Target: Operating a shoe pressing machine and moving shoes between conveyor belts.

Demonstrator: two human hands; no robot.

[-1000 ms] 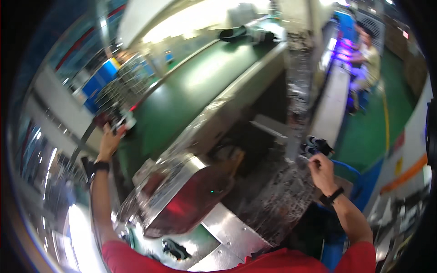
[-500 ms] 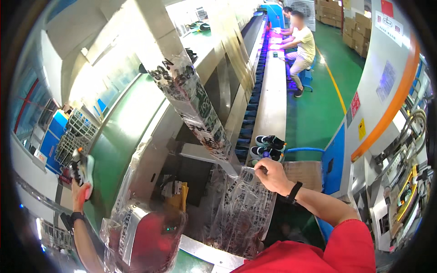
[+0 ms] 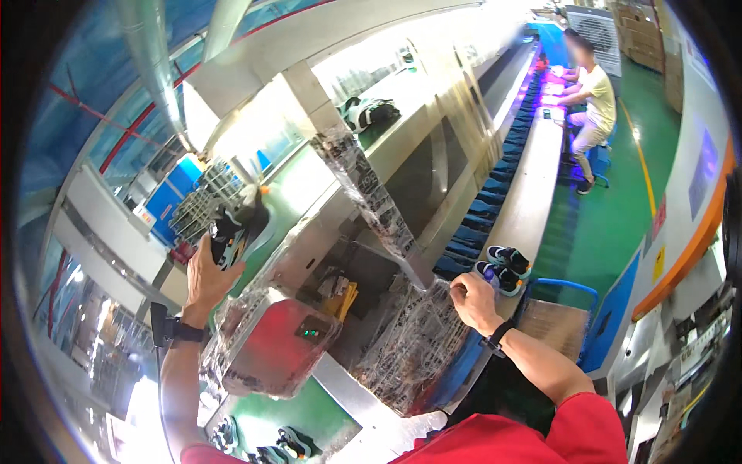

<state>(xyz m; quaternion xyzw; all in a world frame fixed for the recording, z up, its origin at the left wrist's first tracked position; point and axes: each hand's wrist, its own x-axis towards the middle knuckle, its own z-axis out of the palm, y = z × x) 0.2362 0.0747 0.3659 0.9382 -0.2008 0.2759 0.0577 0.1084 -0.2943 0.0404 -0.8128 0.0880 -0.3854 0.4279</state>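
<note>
At the left, my left hand (image 3: pixel 207 278) grips a dark sneaker (image 3: pixel 246 228) with a pale sole, held up in front of the green conveyor belt. My right hand (image 3: pixel 473 301) is closed, its fingers curled together above the edge of a plastic-wrapped machine part (image 3: pixel 410 348). Whatever those fingers hold, if anything, is hidden. Just beyond the right hand, a pair of black-and-white sneakers (image 3: pixel 508 267) with orange and teal touches rests on a long pale ledge (image 3: pixel 533 166). A small purple thing shows between that hand and the pair.
A plastic-wrapped post (image 3: pixel 363 182) slants between my hands. Below it stands a wrapped red control box (image 3: pixel 270 352) with lit green digits. More sneakers (image 3: pixel 294 445) lie low at the left, others (image 3: pixel 369 114) on the far belt. Two people sit along the line; a blue-framed cart (image 3: pixel 556 321) stands right.
The view has swung left and up. My left hand has raised the sneaker beside the belt. My right hand stays near the wrapped machine edge, its fingers curled further in.
</note>
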